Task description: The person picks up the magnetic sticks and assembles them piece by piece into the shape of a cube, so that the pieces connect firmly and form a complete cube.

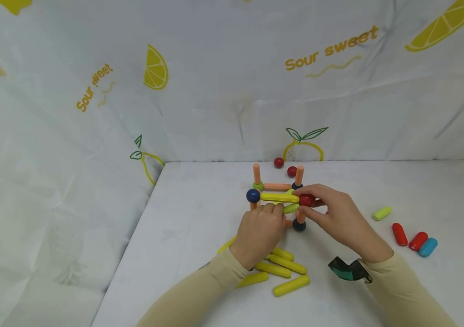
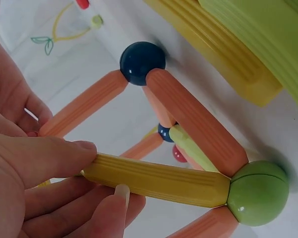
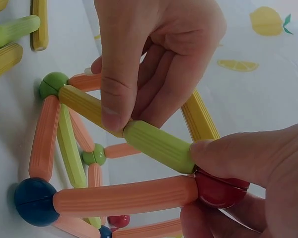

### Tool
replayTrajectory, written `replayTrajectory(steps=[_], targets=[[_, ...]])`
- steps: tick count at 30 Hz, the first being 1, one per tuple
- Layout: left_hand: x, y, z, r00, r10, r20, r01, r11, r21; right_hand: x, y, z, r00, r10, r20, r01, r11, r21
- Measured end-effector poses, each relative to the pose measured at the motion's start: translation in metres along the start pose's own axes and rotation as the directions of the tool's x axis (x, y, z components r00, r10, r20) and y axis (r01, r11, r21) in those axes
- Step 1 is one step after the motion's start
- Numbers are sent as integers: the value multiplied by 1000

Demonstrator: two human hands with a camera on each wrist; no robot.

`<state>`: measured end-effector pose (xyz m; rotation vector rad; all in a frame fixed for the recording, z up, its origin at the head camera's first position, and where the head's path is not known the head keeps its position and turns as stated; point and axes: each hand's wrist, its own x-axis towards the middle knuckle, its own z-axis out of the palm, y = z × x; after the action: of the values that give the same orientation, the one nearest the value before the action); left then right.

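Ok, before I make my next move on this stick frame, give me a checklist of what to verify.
1. Left grip on the diagonal yellow rod: ok, it pinches the rod.
2. Right grip on the red ball: ok, it holds the ball.
3. Diagonal yellow rod against the green ball: ok, its end touches the ball.
4. Lime rod meeting the diagonal yellow rod end to end: ok, they appear to touch.
5. Lime rod firmly seated on the red ball: cannot tell, the right grip covers part of where they meet.
6. Loose yellow rods within view: ok, several lie on the table.
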<state>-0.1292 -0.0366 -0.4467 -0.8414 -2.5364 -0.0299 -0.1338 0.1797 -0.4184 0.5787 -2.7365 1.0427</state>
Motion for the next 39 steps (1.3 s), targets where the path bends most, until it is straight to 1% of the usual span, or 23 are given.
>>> replayTrajectory(steps=[7,10,12,15,17,19,20,22,24,26,28,29,31,32,35,38,39], targets=[[-2,-2,0,1000,-6,15,6,1000,10,0,0,2,1000,2,15,-2,1000,2],[-7,-5,-8,999,-12,34,13,1000,-3,1,-1,2,999,18,29,-18,1000,9],[-15,-11,-17,998,-26,55,28,999,-34,4,-3,2,998,36,45,-37,999,28],[-30,-24,-30,992,-71,109,84,989,-123,7,-1,-1,995,75,61,-79,995,67],[-39,-34,-32,980,-116,164,145,973,-180,12,8,-4,992,113,61,-120,986,120],[-43,-45,-28,960,-171,224,224,945,-238,19,23,-6,985,160,59,-167,973,157],[-42,-50,-25,945,-200,258,269,926,-265,23,32,-7,980,191,65,-199,966,165],[-39,-59,-16,909,-261,326,367,872,-323,33,49,-6,962,256,89,-268,951,156],[-35,-65,-9,868,-309,389,454,811,-370,42,64,-2,940,313,135,-328,939,108],[-31,-70,-2,830,-331,449,521,749,-411,50,76,3,918,347,192,-364,929,63],[-28,-72,5,805,-329,494,558,703,-442,57,84,9,902,357,241,-380,924,52],[-27,-73,8,798,-322,509,566,688,-453,60,87,12,898,356,260,-381,923,52],[-25,-74,13,792,-306,529,575,665,-476,66,91,16,889,350,295,-383,922,59],[-24,-75,15,791,-299,534,576,658,-485,69,93,17,884,348,312,-385,921,64],[-23,-76,19,793,-292,534,576,644,-503,76,95,20,872,335,357,-382,921,70],[-23,-76,20,794,-295,532,582,623,-523,81,95,22,869,315,381,-366,928,67],[-23,-77,21,791,-300,533,588,613,-527,82,95,22,869,312,385,-362,930,64]])
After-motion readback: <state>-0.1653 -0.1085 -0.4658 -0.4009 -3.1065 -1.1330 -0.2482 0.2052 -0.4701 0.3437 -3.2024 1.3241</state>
